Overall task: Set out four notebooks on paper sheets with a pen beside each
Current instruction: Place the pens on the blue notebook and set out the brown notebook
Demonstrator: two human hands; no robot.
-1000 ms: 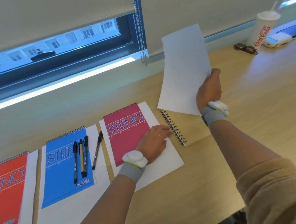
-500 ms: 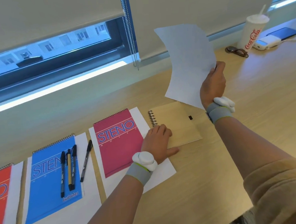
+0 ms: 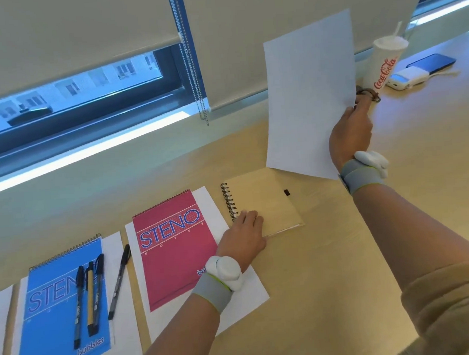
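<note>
My right hand (image 3: 350,132) pinches a blank white paper sheet (image 3: 309,90) by its right edge and holds it upright above the table. Below it lies a tan spiral notebook (image 3: 265,203) directly on the wood. My left hand (image 3: 243,235) rests its fingers on that notebook's near left corner. Left of it, a pink STENO notebook (image 3: 174,247) lies on its own sheet (image 3: 248,294). A blue STENO notebook (image 3: 57,311) lies on another sheet, with three pens (image 3: 89,298) on its cover and one pen (image 3: 119,283) beside it. A red notebook is cut off by the left edge.
At the back right stand a Coca-Cola cup (image 3: 385,63), a dark phone (image 3: 431,63), a small white device (image 3: 405,77) and sunglasses (image 3: 368,93). A bead chain (image 3: 190,56) hangs from the window blind. Bare wooden table (image 3: 345,294) lies right of the tan notebook.
My left hand moved from the pink notebook's sheet onto the tan notebook's corner. My right hand lifted the loose sheet higher and to the right, uncovering the tan notebook.
</note>
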